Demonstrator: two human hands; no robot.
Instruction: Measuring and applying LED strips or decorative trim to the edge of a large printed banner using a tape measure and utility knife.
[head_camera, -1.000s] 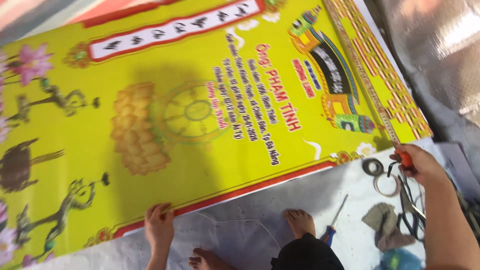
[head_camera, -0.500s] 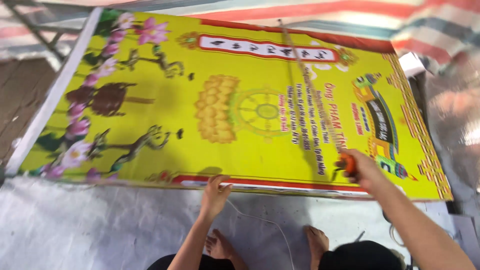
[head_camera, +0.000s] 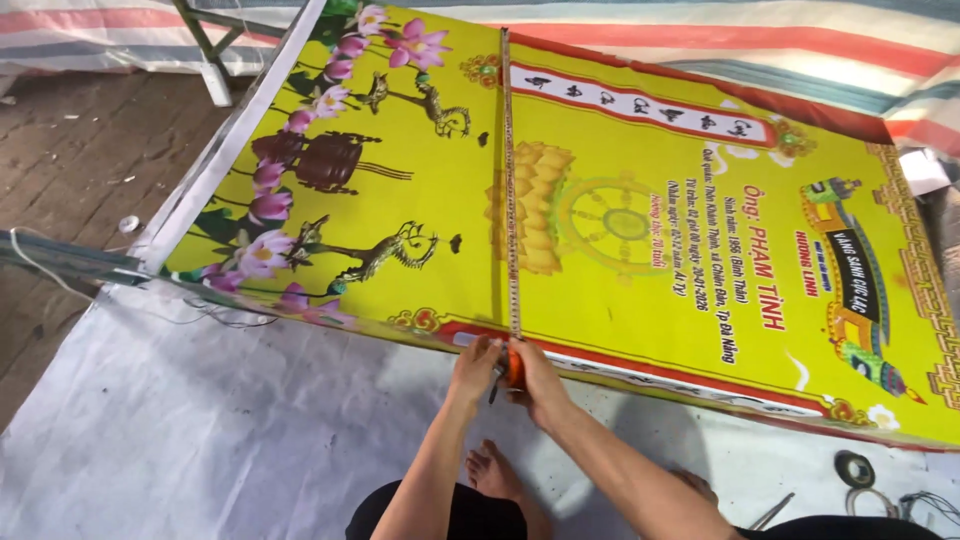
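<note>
While crouched on the grey sheet (head_camera: 200, 430), with a bare foot (head_camera: 490, 470) tucked just behind, had both hands meeting at the near edge of the yellow banner (head_camera: 440, 190). Held the right hand (head_camera: 542, 382) closed around the orange case of the tape measure (head_camera: 515, 368). Had the left hand (head_camera: 478, 366) touching it from the left, fingers curled down and seemingly pinching the strip where it left the case; could not tell what the small dark thing under those fingers was. Ran the blade (head_camera: 508, 180) straight from the case, flat across the banner between the crane pictures on the left and the golden wheel on the right, out to the far edge near the striped cloth (head_camera: 700, 40).

Judged that a true reading called for these points:
- pressing the case end hard down on the near red border
- pulling the blade taut, without sag or twist
- lining it up parallel with the metal frame (head_camera: 230, 150) on the left
- checking that the far tip sat exactly on the far edge
- looking squarely down over the mark
</note>
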